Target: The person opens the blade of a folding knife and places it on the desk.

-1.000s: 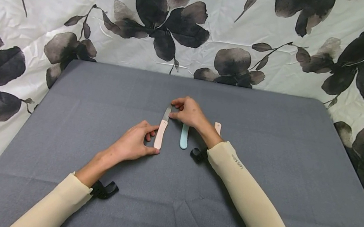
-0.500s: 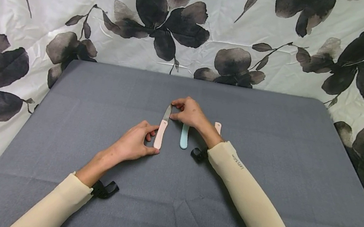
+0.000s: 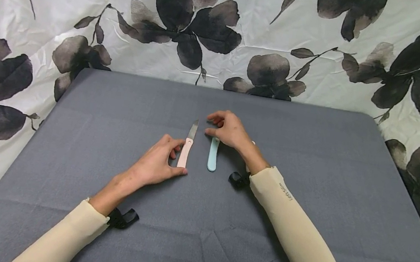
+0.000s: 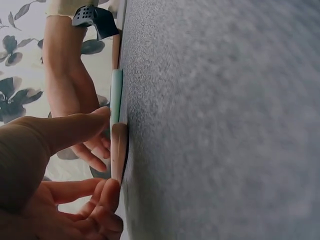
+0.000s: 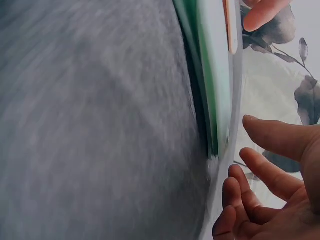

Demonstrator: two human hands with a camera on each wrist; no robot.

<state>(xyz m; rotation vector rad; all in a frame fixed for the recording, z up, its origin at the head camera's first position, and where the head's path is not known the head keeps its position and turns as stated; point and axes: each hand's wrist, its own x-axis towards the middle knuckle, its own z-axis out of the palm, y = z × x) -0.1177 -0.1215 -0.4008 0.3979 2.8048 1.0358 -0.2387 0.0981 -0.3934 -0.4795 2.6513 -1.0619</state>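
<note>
A knife with a pale pink handle [image 3: 185,153] and a bare metal blade [image 3: 193,129] lies on the cloth, blade pointing away from me. My left hand [image 3: 156,161] is at its handle, thumb by the near end and fingertips by the left edge close to the blade. In the left wrist view the thumb [image 4: 92,122] and fingers lie around the pink handle [image 4: 119,150]. My right hand [image 3: 230,129], fingers loosely bent and holding nothing, hovers at the far end of a light blue handle [image 3: 212,155]. Whatever extends past that end is hidden under the hand.
Another pink handle [image 3: 254,143] is mostly covered by my right wrist. Grey cloth [image 3: 116,103] covers the table, creased near the front. A white sheet with dark flowers [image 3: 219,67] hangs behind the table's far edge. Black mounts sit on both wrists.
My right hand has left the pink knife's blade and moved right, over the far end of the light blue handle. The left thumb has shifted slightly; the knife stays in place.
</note>
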